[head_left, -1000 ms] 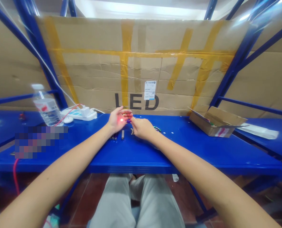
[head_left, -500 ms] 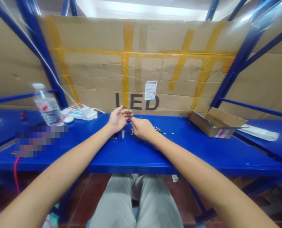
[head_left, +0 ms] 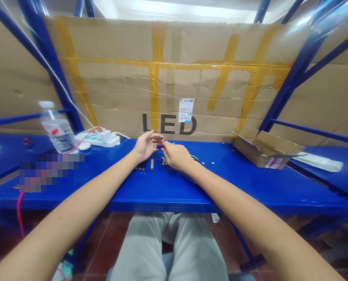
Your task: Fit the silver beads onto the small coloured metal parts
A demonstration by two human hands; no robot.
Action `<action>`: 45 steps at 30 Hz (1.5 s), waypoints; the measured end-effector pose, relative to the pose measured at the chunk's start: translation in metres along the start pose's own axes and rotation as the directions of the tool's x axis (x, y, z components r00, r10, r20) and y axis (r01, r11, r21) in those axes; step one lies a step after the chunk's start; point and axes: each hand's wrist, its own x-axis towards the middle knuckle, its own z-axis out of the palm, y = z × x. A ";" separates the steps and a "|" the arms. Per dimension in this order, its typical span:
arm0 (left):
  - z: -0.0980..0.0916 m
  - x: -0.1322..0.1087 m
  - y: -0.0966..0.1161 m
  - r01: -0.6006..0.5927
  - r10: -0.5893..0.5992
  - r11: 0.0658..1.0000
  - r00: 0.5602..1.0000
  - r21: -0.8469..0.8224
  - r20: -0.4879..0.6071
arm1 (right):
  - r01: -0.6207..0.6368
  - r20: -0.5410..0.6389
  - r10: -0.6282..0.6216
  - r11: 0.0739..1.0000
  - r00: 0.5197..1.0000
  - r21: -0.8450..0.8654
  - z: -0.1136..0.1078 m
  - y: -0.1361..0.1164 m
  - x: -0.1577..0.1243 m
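Observation:
Both hands meet above the middle of the blue metal table (head_left: 174,187). My left hand (head_left: 144,145) is palm up with fingers partly curled, and a small brass-coloured piece rests at its fingertips. My right hand (head_left: 175,155) pinches a small purple cylinder (head_left: 158,147) whose tip points into my left palm. On the table just below the hands lie a few small dark cylinders (head_left: 146,166) side by side. A little heap of tiny metal parts (head_left: 163,160) sits beside my right hand.
A water bottle (head_left: 57,130) stands at the left, with a white power strip (head_left: 97,138) and red cable behind it. An open cardboard box (head_left: 266,149) sits at the right. A big taped cardboard sheet marked LED (head_left: 174,78) backs the table between blue rack posts.
A red glow on my left palm one second ago is gone. The hands have stayed together and barely shifted.

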 end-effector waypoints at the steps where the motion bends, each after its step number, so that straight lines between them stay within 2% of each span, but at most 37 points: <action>1: -0.001 0.000 -0.001 -0.032 0.031 0.994 0.999 0.108 0.018 | -0.023 -0.001 0.023 1.000 1.000 0.010 -0.001 0.002 0.000; 3: -0.004 0.001 -0.004 -0.101 0.076 0.929 0.994 0.357 0.083 | -0.071 0.006 0.071 0.997 0.997 0.040 -0.003 0.007 0.001; 5: -0.006 0.001 -0.007 -0.165 0.093 0.825 0.983 0.541 0.157 | -0.086 0.011 0.085 0.993 0.996 0.078 -0.002 0.016 0.001; 7: -0.010 0.002 -0.010 -0.219 0.119 0.745 0.973 0.630 0.197 | -0.081 0.032 0.077 0.990 0.996 0.120 0.002 0.027 0.002; 9: -0.015 0.005 -0.012 -0.240 0.164 0.693 0.971 0.680 0.176 | -0.054 0.031 0.049 0.981 0.998 0.186 0.009 0.038 0.005; 11: -0.021 0.009 -0.014 -0.229 0.207 0.685 0.971 0.692 0.116 | -0.049 0.035 0.041 0.965 0.999 0.257 0.014 0.049 0.008; 14: -0.030 0.018 -0.017 -0.179 0.187 0.799 0.981 0.575 0.046 | -0.090 0.074 0.072 0.955 0.995 0.283 0.020 0.060 0.016; 16: -0.034 0.023 -0.019 -0.155 0.159 0.838 0.987 0.523 0.038 | -0.125 0.088 0.105 0.953 0.991 0.274 0.020 0.063 0.021; 18: -0.036 0.028 -0.020 -0.176 0.177 0.806 0.983 0.565 0.055 | -0.161 0.110 0.137 0.957 0.984 0.243 0.021 0.064 0.026; 22: -0.043 0.037 -0.023 -0.204 0.201 0.682 0.976 0.702 0.088 | -0.215 0.175 0.190 0.967 0.966 0.136 0.021 0.066 0.031; 26: -0.055 0.044 -0.026 -0.144 0.147 0.625 0.987 0.767 0.065 | -0.249 0.162 0.231 0.964 0.959 0.098 0.018 0.069 0.029; 30: -0.064 0.054 -0.026 -0.209 0.185 0.530 0.974 0.822 0.128 | -0.261 0.152 0.243 0.959 0.958 0.112 0.012 0.070 0.025; 33: -0.065 0.064 -0.023 -0.271 0.229 0.539 0.958 0.797 0.171 | -0.237 0.159 0.216 0.962 0.963 0.132 0.011 0.071 0.021; 35: -0.063 0.072 -0.022 -0.284 0.221 0.536 0.956 0.795 0.192 | -0.153 0.159 0.128 0.976 0.979 0.155 0.013 0.072 0.020; 37: -0.061 0.079 -0.022 -0.288 0.192 0.479 0.956 0.829 0.222 | -0.032 0.155 0.002 0.982 0.988 0.189 0.015 0.070 0.020; 39: -0.059 0.083 -0.023 -0.284 0.163 0.381 0.957 0.880 0.239 | 0.043 0.172 -0.081 0.976 0.982 0.215 0.016 0.066 0.022; 45: -0.055 0.079 -0.023 -0.197 0.008 0.091 0.980 0.976 0.197 | -0.021 0.328 -0.040 0.983 0.944 0.181 0.015 0.055 0.030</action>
